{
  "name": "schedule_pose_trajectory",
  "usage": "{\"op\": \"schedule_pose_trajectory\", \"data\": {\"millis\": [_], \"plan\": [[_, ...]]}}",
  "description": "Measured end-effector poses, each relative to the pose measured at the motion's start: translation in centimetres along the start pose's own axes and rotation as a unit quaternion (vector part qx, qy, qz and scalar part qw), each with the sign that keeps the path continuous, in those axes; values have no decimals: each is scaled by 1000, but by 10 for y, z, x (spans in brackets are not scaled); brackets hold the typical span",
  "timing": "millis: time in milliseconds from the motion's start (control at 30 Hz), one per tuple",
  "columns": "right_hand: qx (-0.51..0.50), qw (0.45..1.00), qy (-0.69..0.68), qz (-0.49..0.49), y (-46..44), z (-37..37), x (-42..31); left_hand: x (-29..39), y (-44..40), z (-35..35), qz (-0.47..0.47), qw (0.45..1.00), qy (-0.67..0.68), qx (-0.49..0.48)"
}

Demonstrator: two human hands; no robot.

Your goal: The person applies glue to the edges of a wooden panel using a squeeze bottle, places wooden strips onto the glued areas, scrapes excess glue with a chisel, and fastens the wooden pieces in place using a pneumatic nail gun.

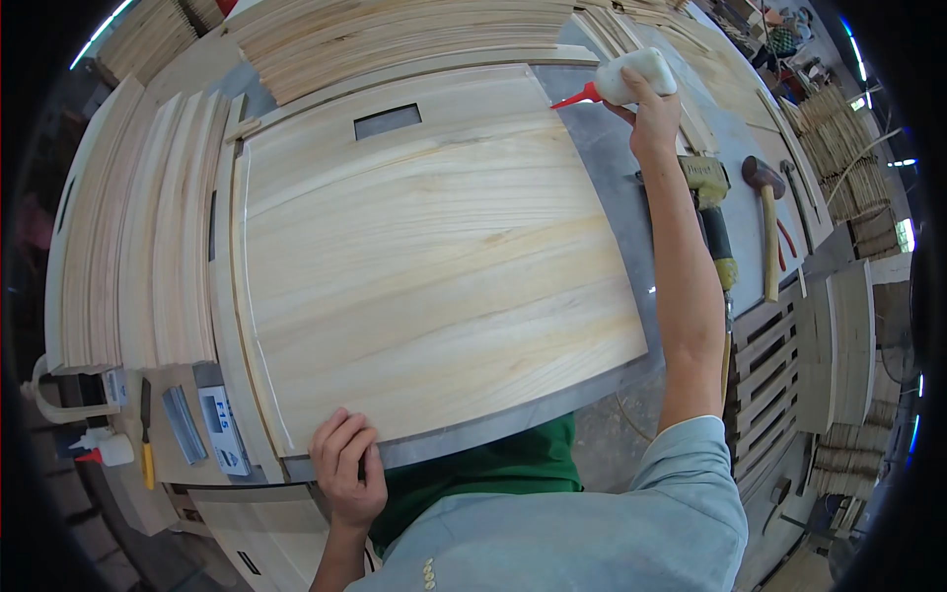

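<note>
A pale wooden panel point(434, 257) with a rectangular cutout near its far edge lies flat on the grey table. My right hand point(653, 111) grips a white bottle point(631, 77), held sideways, its red nozzle pointing left at the panel's far right corner. A thin white line of glue point(258, 335) runs along the panel's left edge. At the near left corner, my left hand point(347, 466) rests on the panel's edge with its fingers bent and close together; whether anything is under them is hidden.
Wooden boards point(404, 39) are stacked beyond the panel, more boards point(148, 237) at left. A nail gun point(705, 183) and a mallet point(764, 197) lie at right. A blue-white box point(225, 429) and a yellow-handled tool point(148, 454) are at near left.
</note>
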State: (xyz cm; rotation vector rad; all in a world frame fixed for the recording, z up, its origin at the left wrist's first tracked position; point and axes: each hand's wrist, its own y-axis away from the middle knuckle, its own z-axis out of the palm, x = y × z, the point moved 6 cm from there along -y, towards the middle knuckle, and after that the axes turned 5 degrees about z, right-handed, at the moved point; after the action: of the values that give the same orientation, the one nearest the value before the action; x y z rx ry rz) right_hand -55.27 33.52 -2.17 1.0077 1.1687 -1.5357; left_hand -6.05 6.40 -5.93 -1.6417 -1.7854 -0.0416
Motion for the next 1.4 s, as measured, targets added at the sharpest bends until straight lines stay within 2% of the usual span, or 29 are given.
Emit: {"op": "schedule_pose_trajectory", "data": {"millis": [667, 1400], "plan": [[-9, 999, 8, 32, 99, -73, -41, 1, 3, 0, 11, 1000, 18, 6], [46, 997, 32, 46, 226, -152, -87, 4, 4, 2, 16, 1000, 12, 20]]}}
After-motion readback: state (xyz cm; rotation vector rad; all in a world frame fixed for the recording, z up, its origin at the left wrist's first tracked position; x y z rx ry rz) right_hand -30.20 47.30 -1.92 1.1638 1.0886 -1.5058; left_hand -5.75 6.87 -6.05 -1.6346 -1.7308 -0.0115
